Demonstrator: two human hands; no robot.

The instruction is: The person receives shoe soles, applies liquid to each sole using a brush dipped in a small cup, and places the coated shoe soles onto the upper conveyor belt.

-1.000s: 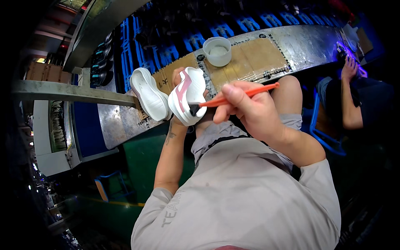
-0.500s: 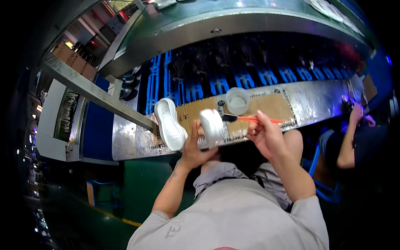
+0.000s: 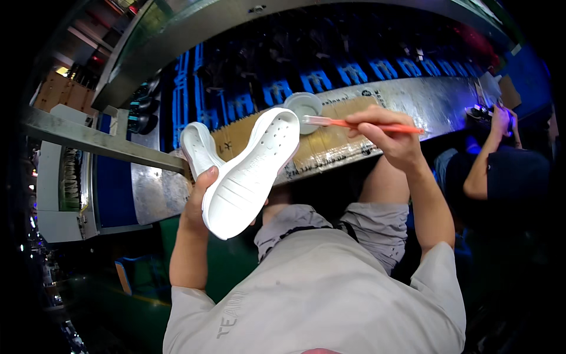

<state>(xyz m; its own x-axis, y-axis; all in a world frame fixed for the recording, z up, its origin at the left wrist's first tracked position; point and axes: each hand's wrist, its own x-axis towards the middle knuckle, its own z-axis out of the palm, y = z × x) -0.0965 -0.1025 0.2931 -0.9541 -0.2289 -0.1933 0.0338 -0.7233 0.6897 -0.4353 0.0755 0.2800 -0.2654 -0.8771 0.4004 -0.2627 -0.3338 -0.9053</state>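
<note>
Two white shoe soles were in view above a long metal workbench (image 3: 413,100) that curved across the picture, with a sheet of brown cardboard (image 3: 330,141) lying on it. A co-worker (image 3: 501,171) in dark clothing bent over the bench's right end. One sole (image 3: 197,147) lay on the bench by the cardboard's left edge. The other sole (image 3: 250,171) was raised in front of the cardboard, tread side up, the left hand (image 3: 197,203) clamped around its heel end with the thumb on the rim. The right hand (image 3: 389,133) was closed on an orange-handled brush (image 3: 359,123), whose tip reached a small round pot (image 3: 303,105) just beyond the raised sole's toe.
</note>
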